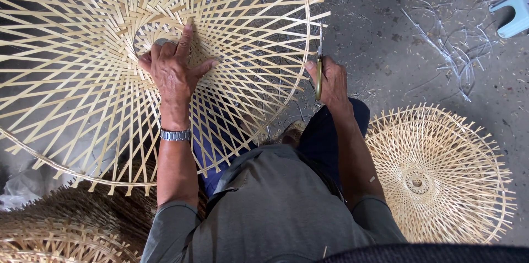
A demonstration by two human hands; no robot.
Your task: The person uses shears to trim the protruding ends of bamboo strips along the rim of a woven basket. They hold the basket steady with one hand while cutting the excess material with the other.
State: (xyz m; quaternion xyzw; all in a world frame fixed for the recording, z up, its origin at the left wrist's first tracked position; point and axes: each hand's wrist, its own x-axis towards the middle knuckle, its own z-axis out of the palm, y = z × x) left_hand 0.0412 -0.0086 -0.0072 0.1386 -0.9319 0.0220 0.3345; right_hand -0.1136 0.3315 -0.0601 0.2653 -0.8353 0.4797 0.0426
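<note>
- Bamboo lattice frame, large and round, tilted over the lap above the concrete floor.
- Left hand spread flat near its central ring, fingers wide.
- Right hand at its rim, closed around yellow-handled scissors.
- Smaller woven piece flat on floor, lower right.

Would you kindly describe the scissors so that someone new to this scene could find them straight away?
Start at the big open bamboo weave filling the upper left, and follow its round outer rim to the right edge. There the right hand grips the scissors, blades pointing up at the rim. Their yellow-green handle and metal blades stand out from the pale strips.
</note>
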